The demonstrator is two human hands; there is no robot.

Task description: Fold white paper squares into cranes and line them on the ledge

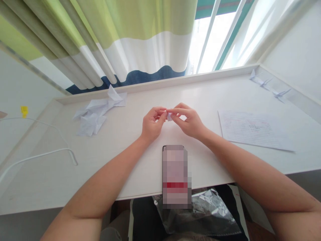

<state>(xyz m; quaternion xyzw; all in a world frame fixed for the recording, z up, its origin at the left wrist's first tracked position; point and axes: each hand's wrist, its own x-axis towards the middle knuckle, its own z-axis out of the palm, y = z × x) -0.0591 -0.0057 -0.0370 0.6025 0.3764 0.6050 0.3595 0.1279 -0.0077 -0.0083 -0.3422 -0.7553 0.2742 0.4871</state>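
Between my two hands, above the middle of the white desk, is a small piece of folded white paper (pixel 169 116). My left hand (pixel 154 123) pinches its left side between thumb and fingers. From the right, my right hand (pixel 187 119) grips the same paper with thumb and forefinger, the fingertips of both hands almost meeting. Most of the paper is hidden behind the fingers, so its full shape cannot be made out. Directly below the hands lies a phone (pixel 175 167), its screen blurred out, reaching past the desk's front edge.
Crumpled, creased white paper sheets (pixel 94 112) lie at the left. Several folded paper cranes (pixel 265 83) line the back right edge. A lined, written sheet (pixel 253 130) rests at right. A white cable (pixel 50 152) crosses the left side. Clear plastic (pixel 213 207) sits below the desk edge.
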